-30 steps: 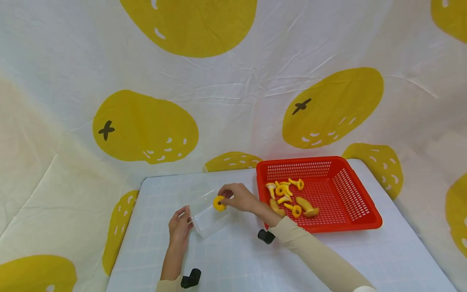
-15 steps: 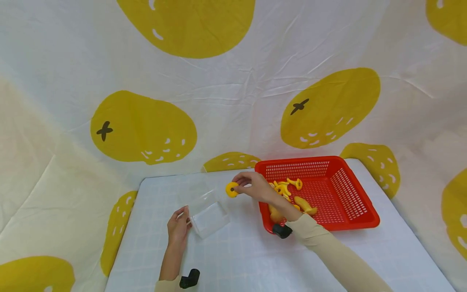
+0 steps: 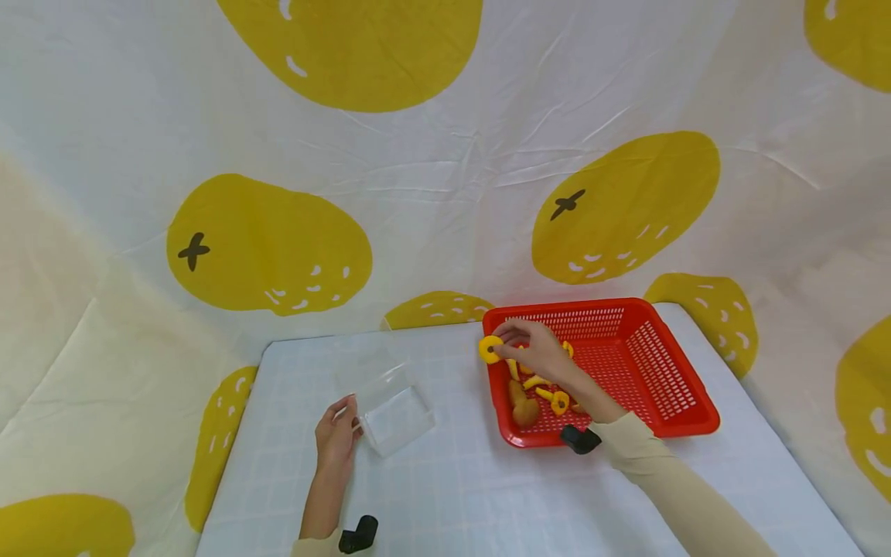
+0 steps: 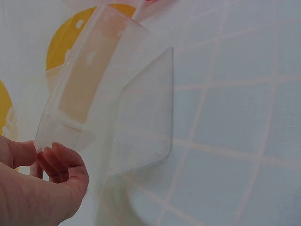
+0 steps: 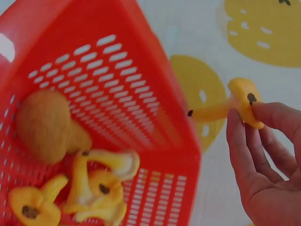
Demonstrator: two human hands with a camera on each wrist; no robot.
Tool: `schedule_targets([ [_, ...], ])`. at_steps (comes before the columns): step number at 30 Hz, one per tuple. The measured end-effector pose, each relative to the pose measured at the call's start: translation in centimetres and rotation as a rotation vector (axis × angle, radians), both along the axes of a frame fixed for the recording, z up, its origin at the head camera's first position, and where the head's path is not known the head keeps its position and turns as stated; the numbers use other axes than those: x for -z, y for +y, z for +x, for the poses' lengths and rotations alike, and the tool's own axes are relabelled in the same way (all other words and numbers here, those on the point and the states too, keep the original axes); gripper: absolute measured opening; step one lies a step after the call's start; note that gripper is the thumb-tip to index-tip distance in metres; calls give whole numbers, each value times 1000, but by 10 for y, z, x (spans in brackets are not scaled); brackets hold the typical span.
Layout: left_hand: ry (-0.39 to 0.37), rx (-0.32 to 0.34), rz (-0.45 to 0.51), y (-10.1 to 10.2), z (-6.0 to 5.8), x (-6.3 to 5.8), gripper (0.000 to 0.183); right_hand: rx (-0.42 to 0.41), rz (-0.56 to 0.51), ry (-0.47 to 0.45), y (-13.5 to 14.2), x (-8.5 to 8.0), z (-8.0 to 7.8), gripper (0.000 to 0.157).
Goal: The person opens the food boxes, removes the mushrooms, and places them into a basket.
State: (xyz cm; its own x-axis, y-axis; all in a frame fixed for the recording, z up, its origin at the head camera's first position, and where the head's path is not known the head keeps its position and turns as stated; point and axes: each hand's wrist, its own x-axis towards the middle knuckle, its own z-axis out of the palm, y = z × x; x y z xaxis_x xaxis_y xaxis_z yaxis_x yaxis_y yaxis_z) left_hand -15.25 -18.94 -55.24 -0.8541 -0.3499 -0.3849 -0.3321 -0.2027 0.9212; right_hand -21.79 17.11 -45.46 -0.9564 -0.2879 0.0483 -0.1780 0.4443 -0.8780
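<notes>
A yellow toy mushroom with a dark spot at the middle of its cap is pinched by my right hand. It hangs over the left end of the red basket; in the right wrist view its stem points toward the basket's rim. My left hand pinches the edge of a clear plastic box, thumb on one side and curled fingers on the other. The box's clear lid stands up at the back. Nothing shows inside the box.
Inside the basket lie several yellow mushrooms and a brown one, toward its left end. My right forearm hides some of them. A pale checked cloth covers the table, and a printed sheet hangs behind.
My right hand has carried the yellow mushroom from above the clear box, rightward and away from me, to the basket. My left hand has stayed at the box.
</notes>
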Motion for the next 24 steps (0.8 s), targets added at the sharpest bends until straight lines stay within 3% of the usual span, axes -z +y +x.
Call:
schedule_targets([
  [7,2,-7,9,-1,0,1,45,71,14,1,34,10,7,26],
  [18,17,-14,19,0,1,0,46,259,171,52,72,38,14,22],
  [24,16,-16,10,1,0,1,49,311,201,71,86,54,17,23],
])
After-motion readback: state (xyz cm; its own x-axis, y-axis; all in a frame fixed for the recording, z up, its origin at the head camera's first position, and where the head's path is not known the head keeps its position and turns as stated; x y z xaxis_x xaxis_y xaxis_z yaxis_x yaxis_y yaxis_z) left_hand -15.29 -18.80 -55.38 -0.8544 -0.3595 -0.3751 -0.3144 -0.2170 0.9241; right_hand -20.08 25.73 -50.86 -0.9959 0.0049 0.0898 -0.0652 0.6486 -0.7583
